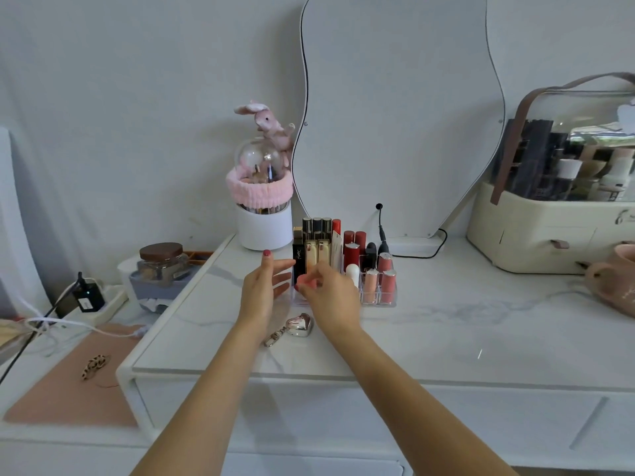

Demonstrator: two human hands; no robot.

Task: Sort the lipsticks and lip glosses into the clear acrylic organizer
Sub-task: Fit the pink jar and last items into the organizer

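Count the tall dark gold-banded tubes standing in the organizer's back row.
3 tall dark tubes show side by side at the back left of the clear acrylic organizer, left of a red-capped tube. Front items may hide more.

Lipsticks (351, 250) in organizer (378, 297) on table (446, 324)

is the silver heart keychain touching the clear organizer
Apart. The head view shows bare marble tabletop between the silver heart keychain and the clear organizer.

One clear organizer (378, 300) holds about fourteen lip products (some hidden behind hands); one heart keychain (299, 325), one mirror (395, 115).
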